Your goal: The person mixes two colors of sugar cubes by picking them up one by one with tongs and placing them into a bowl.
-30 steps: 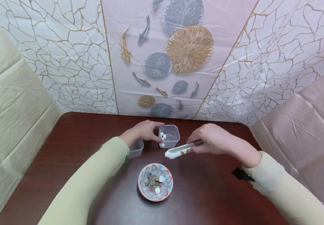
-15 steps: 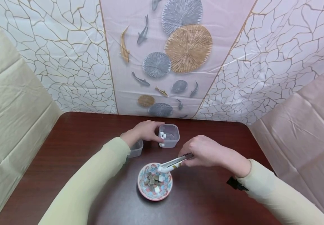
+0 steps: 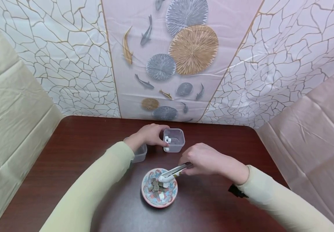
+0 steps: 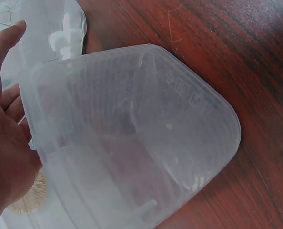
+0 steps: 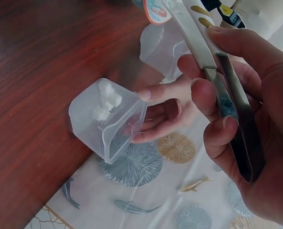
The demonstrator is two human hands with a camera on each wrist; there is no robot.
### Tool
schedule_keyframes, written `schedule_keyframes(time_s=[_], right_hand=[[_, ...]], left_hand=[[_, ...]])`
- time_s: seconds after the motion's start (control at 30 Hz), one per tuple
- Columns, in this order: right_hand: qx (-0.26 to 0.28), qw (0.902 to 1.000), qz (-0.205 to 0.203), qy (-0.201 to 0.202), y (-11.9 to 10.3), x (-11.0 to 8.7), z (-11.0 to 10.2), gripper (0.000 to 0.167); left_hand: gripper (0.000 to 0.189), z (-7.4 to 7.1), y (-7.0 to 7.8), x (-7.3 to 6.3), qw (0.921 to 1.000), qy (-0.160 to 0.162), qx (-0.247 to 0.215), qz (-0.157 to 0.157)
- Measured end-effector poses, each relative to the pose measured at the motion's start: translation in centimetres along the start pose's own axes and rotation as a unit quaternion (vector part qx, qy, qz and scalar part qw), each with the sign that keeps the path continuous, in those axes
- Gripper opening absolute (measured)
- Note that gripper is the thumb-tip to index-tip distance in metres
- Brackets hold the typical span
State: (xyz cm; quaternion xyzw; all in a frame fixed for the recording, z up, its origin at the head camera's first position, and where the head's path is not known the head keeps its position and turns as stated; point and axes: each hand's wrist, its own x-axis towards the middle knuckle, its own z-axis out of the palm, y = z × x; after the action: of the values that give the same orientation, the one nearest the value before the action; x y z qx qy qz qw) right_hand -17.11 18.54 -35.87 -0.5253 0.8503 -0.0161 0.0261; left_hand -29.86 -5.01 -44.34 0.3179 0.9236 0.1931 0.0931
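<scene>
My right hand (image 3: 199, 159) grips a pair of tongs (image 3: 174, 173) with white, gold-marked ends. Their tips are down over a patterned bowl (image 3: 171, 196), close above the cubes in it. Brown cubes (image 3: 156, 188) and white cubes (image 3: 162, 196) lie in that bowl; the tong tips partly cover one white cube. Whether the tips pinch anything I cannot tell. At the back, my left hand (image 3: 152, 134) holds a clear plastic container (image 3: 176, 148) by its left side, thumb in front and fingers behind. Several white cubes (image 5: 106, 100) sit inside it, seen in the right wrist view.
A second clear container (image 3: 140, 156) stands beneath my left wrist, large in the left wrist view. All of it rests on a dark red-brown table (image 3: 97, 135). A patterned cloth (image 3: 138, 87) hangs just behind the table's far edge.
My right hand has brought the tongs from beside the held container toward me and left, down over the bowl. My left hand stays on the container.
</scene>
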Motion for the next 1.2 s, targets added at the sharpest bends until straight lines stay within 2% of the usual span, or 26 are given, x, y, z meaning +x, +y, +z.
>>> schedule_keyframes(time_s=[0.37, 0.73, 0.97, 1.2], right_hand=[[-0.015, 0.9999, 0.0, -0.005, 0.0, 0.3, 0.5, 0.01], [-0.013, 0.9999, 0.002, -0.003, -0.2, 0.3, -0.1, 0.012], [0.024, 0.9985, 0.036, 0.035, 0.9, -0.2, -2.2, 0.012], [-0.006, 0.9939, 0.09, 0.063, 3.5, -0.4, -4.2, 0.015]], left_hand=[[0.08, -0.2, -0.6, 0.1, 0.9998, 0.002, 0.009, 0.016], [0.085, -0.6, -0.5, -0.3, 0.9996, -0.018, -0.005, 0.021], [0.086, -0.6, -0.7, -0.3, 0.9991, -0.026, -0.007, 0.031], [0.087, -0.7, -1.0, -0.3, 0.9986, -0.033, -0.009, 0.039]])
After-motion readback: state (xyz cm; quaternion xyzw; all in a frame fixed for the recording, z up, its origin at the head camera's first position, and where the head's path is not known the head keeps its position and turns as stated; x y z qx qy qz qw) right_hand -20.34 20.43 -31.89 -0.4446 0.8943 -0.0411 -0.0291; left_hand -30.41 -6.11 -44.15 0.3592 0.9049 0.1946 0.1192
